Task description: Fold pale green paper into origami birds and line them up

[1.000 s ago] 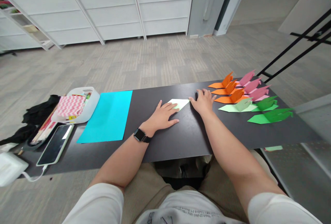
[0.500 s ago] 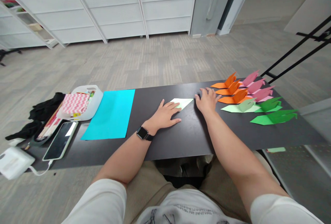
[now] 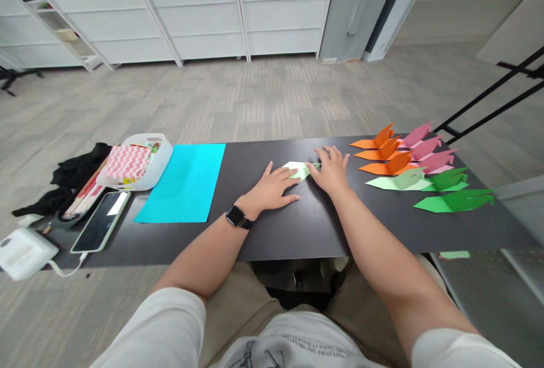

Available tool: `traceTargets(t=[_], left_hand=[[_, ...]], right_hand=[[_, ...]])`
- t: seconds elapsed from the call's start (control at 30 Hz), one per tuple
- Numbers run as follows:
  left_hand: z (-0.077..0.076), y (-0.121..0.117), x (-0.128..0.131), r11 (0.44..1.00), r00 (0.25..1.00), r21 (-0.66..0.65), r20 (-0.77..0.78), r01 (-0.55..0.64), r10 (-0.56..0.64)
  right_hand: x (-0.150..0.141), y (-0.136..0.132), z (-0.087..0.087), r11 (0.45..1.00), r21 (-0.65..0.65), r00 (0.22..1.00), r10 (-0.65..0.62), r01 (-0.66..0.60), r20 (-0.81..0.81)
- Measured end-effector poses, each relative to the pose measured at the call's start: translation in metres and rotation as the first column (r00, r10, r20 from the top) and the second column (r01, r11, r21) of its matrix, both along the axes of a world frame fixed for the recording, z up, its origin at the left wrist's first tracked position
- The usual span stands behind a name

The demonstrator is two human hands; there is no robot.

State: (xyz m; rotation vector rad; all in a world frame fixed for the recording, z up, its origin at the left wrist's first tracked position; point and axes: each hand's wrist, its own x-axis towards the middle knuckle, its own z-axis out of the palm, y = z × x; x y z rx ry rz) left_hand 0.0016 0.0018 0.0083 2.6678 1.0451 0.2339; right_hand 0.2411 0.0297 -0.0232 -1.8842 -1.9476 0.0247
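Observation:
A pale green folded paper (image 3: 302, 171) lies flat on the dark table, its narrow point aimed right. My left hand (image 3: 272, 188) rests flat across its left part with fingers spread, hiding that side. At the pointed end is my right hand (image 3: 332, 172), its thumb touching the tip and its other fingers stretched apart on the table. Right of it stand folded paper birds: several in orange (image 3: 385, 153), pink (image 3: 429, 148) and green (image 3: 453, 200), with one pale green bird (image 3: 402, 180) in front of the orange ones.
To the left lies a bright blue sheet of paper (image 3: 187, 186). Beyond it are a white basket (image 3: 159, 166) with a pink zigzag packet (image 3: 127, 162), a phone (image 3: 101, 223) on a cable, a white charger (image 3: 26, 252) and black cloth (image 3: 80, 169). The table's near edge (image 3: 293, 259) borders my lap.
My right hand has moved left, from beside the pale green paper onto its pointed tip. My left hand stays on the paper. The view has shifted slightly.

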Motion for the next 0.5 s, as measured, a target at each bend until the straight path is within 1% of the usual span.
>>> traceTargets(t=[0.07,0.13,0.2,0.33,0.5], left_hand=[[0.000,0.001,0.000,1.000,1.000,0.010,-0.004,0.001,-0.001],[-0.001,0.001,-0.002,1.000,1.000,0.028,-0.007,-0.006,0.006],[-0.001,0.001,-0.004,0.999,1.000,0.051,-0.018,-0.019,0.020],[0.003,-0.003,-0.010,0.996,0.996,0.077,-0.067,-0.045,0.050],[0.006,-0.013,-0.018,0.984,0.978,0.063,-0.111,-0.169,0.175]], right_hand=[[-0.004,-0.004,0.002,0.995,-0.014,0.995,0.096,-0.096,0.011],[-0.008,-0.008,0.002,0.987,-0.061,0.989,0.149,-0.147,0.020],[-0.011,-0.010,0.002,0.985,-0.099,0.989,0.148,-0.145,0.023],[-0.011,-0.010,0.000,0.986,-0.116,0.993,0.120,-0.116,0.024],[-0.010,-0.010,0.000,0.986,-0.124,0.993,0.119,-0.115,0.022]])
